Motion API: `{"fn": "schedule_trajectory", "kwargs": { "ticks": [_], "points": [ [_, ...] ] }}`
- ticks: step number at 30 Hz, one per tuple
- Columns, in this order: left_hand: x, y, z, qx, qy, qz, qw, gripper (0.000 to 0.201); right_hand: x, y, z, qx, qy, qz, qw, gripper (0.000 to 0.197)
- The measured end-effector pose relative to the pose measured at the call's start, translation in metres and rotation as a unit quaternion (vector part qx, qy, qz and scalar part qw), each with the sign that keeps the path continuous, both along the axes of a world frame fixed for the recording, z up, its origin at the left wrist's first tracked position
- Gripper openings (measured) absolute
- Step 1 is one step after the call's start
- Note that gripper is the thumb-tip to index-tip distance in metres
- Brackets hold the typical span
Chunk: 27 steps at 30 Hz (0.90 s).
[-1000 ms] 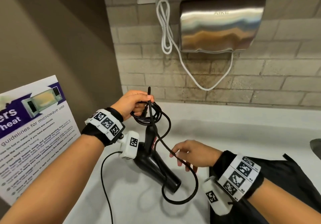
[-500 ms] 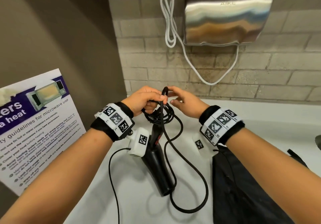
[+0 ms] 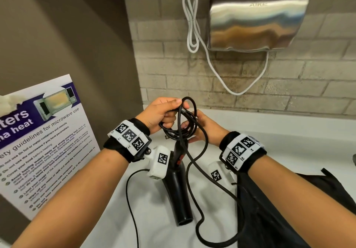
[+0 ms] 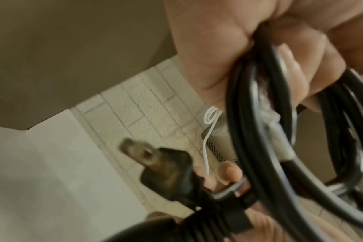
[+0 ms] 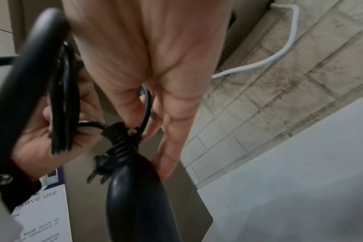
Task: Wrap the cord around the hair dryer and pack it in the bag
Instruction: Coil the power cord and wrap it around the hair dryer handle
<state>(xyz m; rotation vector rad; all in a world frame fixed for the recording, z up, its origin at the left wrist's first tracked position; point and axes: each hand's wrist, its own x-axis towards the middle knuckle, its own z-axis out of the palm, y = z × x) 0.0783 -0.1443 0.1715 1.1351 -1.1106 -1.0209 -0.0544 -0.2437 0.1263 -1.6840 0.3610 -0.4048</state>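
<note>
Both hands meet above the white counter [image 3: 289, 143]: left hand [image 3: 159, 113] grips the coiled black cord [image 3: 180, 130], right hand [image 3: 207, 127], fingers mostly straight, touches the black plastic hair dryer [image 3: 178, 193] handle.

1. Read "guidelines for microwave use" on the poster [image 3: 44, 143] leaning at the left wall.
2. Saw big white letters "ters" and "heat" on its purple band.
3. Saw "use" on the same poster [image 5: 50, 211] from the right wrist.
4. Made out faint "AIKE" on the hand dryer [image 3: 258, 5].
</note>
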Motion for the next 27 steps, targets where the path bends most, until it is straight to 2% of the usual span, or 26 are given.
{"fn": "schedule_trajectory", "kwargs": {
  "ticks": [2, 5, 7, 11, 12, 14, 15, 17, 18, 21, 24, 25, 27],
  "points": [
    [-0.002, 0.002, 0.0, 0.0, -0.002, 0.014, 1.0, 0.026, -0.003, -0.002, 0.001, -0.049, -0.007, -0.053, 0.997, 0.033],
    [-0.003, 0.003, 0.001, 0.006, 0.002, 0.049, 0.999, 0.026, -0.009, -0.01, 0.002, -0.086, -0.035, -0.154, 0.984, 0.039],
    [-0.001, 0.003, 0.0, 0.007, 0.001, 0.068, 0.998, 0.024, -0.014, -0.015, 0.003, -0.12, -0.07, -0.19, 0.972, 0.044],
    [0.003, 0.006, 0.001, 0.012, -0.043, 0.094, 0.995, 0.009, -0.026, -0.016, 0.008, -0.12, -0.183, -0.233, 0.948, 0.046],
    [0.003, 0.006, 0.002, 0.017, -0.048, 0.103, 0.993, 0.013, -0.029, -0.013, 0.011, -0.123, -0.21, -0.242, 0.939, 0.047],
    [0.005, 0.004, 0.0, 0.024, -0.043, 0.13, 0.99, 0.034, -0.036, -0.006, 0.016, -0.115, -0.262, -0.251, 0.925, 0.048],
    [0.005, 0.002, 0.0, 0.021, -0.035, 0.145, 0.989, 0.036, -0.039, -0.001, 0.019, -0.109, -0.285, -0.245, 0.92, 0.048],
    [0.005, 0.0, -0.002, 0.01, -0.015, 0.168, 0.986, 0.024, -0.044, 0.013, 0.025, -0.113, -0.311, -0.226, 0.916, 0.043],
    [0.004, -0.001, -0.003, 0.007, -0.004, 0.177, 0.984, 0.018, -0.045, 0.019, 0.027, -0.124, -0.311, -0.212, 0.918, 0.041],
    [-0.003, -0.005, -0.005, -0.004, 0.018, 0.19, 0.982, 0.016, -0.039, 0.035, 0.024, -0.149, -0.28, -0.172, 0.933, 0.039],
    [-0.017, -0.007, -0.006, -0.017, 0.032, 0.179, 0.983, 0.017, -0.028, 0.042, 0.013, -0.169, -0.252, -0.177, 0.936, 0.039],
    [-0.021, -0.008, -0.006, -0.023, 0.033, 0.174, 0.984, 0.017, -0.025, 0.042, 0.009, -0.206, -0.241, -0.202, 0.927, 0.04],
    [-0.029, -0.008, -0.006, -0.03, 0.032, 0.163, 0.986, 0.018, -0.02, 0.039, 0.001, -0.321, -0.207, -0.271, 0.884, 0.035]
  ]
}}
